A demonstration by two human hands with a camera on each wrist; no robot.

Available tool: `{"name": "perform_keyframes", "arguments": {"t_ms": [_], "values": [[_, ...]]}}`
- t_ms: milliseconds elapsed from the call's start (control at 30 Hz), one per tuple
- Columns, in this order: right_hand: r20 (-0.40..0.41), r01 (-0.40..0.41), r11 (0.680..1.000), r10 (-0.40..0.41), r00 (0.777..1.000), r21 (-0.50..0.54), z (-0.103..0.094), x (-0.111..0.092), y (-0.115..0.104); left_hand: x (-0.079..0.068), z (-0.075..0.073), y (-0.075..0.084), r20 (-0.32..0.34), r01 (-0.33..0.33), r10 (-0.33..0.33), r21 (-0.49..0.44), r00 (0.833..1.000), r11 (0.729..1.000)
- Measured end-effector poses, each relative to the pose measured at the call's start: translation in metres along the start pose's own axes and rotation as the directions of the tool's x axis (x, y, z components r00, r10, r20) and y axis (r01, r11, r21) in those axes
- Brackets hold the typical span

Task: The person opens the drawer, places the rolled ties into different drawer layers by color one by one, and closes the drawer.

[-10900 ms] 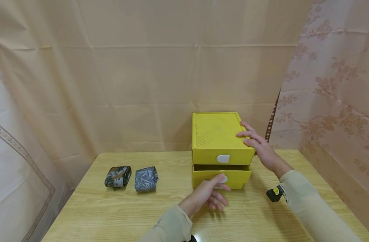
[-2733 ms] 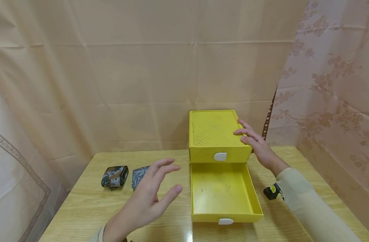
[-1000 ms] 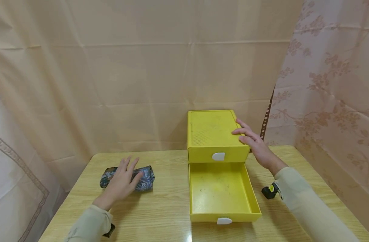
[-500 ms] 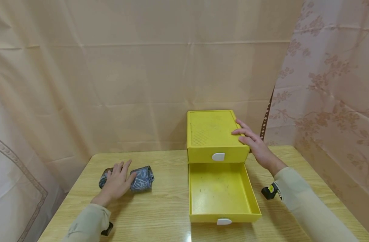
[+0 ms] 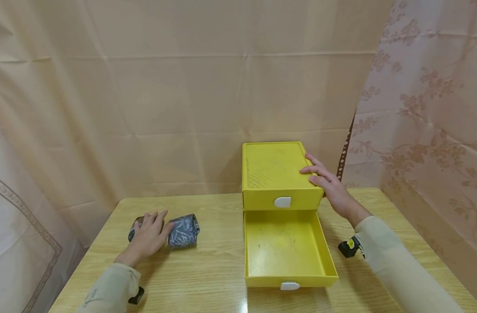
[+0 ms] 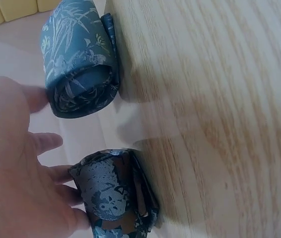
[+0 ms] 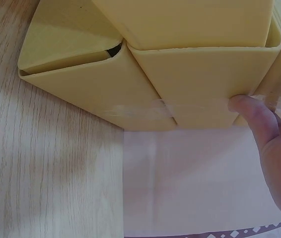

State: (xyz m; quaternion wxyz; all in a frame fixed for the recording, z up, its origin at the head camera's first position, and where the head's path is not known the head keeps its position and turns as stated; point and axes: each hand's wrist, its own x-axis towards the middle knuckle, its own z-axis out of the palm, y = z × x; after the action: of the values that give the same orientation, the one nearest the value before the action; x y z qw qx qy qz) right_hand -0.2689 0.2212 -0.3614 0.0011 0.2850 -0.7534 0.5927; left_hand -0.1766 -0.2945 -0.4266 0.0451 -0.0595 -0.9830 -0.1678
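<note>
My left hand (image 5: pixel 147 238) is over a rolled camouflage-patterned cloth (image 5: pixel 131 234), hiding much of it. In the left wrist view its extended fingers touch the side of that camouflage roll (image 6: pixel 105 193), while the thumb meets the grey-blue leaf-patterned cloth roll (image 6: pixel 76 47). That second roll (image 5: pixel 184 231) lies just right of the hand. My right hand (image 5: pixel 336 191) rests on the top right edge of the yellow drawer box (image 5: pixel 275 165). In the right wrist view, its thumb presses the box's side. The lower yellow drawer (image 5: pixel 287 281) is pulled far out; the upper one is closed.
Everything stands on a wood-grain table (image 5: pixel 207 278). A beige curtain (image 5: pixel 176 108) hangs directly behind it, and a floral curtain (image 5: pixel 430 130) is on the right. The extended drawer's front reaches toward the near edge.
Earlier, the lower drawer came from slightly ajar to far out. My left hand left it, moved left to the rolls, then shifted lower onto the camouflage roll. My right hand stayed on the box.
</note>
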Motion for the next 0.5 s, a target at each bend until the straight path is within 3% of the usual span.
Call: {"name": "perform_keyframes", "arguments": {"t_ms": [300, 500], "values": [[0.016, 0.003, 1.000, -0.003, 1.000, 0.006, 0.005, -0.004, -0.017, 0.003, 0.005, 0.006, 0.009, -0.062, 0.062, -0.037, 0.998, 0.997], [0.020, -0.009, 1.000, 0.009, 1.000, -0.001, 0.007, -0.006, -0.028, 0.007, 0.008, 0.009, 0.075, -0.063, 0.070, -0.082, 0.995, 0.995]]}}
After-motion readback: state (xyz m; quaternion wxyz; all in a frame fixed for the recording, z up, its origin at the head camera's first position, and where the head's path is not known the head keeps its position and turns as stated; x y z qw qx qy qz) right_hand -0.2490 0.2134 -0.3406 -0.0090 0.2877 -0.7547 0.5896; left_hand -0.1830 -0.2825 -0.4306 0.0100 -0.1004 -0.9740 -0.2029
